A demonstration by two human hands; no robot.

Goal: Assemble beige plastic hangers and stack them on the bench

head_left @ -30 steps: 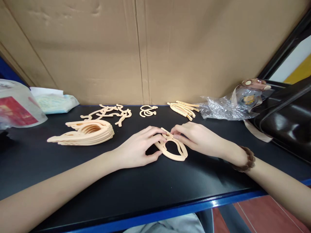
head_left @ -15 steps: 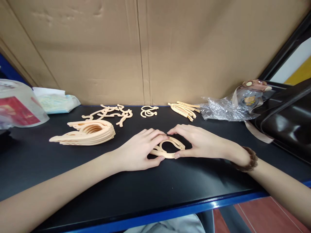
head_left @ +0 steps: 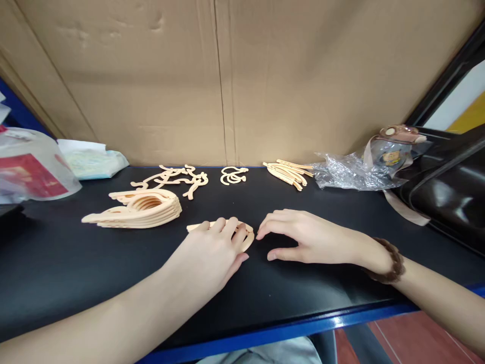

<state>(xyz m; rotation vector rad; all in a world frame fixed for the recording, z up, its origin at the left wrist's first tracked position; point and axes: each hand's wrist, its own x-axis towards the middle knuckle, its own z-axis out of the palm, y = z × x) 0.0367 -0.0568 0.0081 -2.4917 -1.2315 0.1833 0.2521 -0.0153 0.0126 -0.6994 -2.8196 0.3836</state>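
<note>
My left hand [head_left: 214, 247] lies over a flat, curved pale wooden piece [head_left: 248, 241] on the black tabletop, its fingers bent across the piece and its thumb at the near side. Much of that piece is hidden beneath the hand; its pointed end shows to the left and its rounded end to the right. Just right of it, my right hand [head_left: 299, 236] hovers with thumb and fingers apart, holding nothing. To the left sits a stack of similar curved wooden pieces [head_left: 166, 212].
Along the back lie wavy wooden pieces [head_left: 170, 177], small curved pieces [head_left: 233, 177] and thin wooden strips [head_left: 288, 174]. Crinkled clear plastic [head_left: 341, 172] and a black bag [head_left: 450, 187] are at right. A soft pack [head_left: 94, 162] and a translucent container [head_left: 38, 167] stand left, cardboard [head_left: 265, 76] behind.
The curved wooden piece has shifted left under my left hand. My right hand has let go of its right end and is now apart from it, slightly nearer the front edge.
</note>
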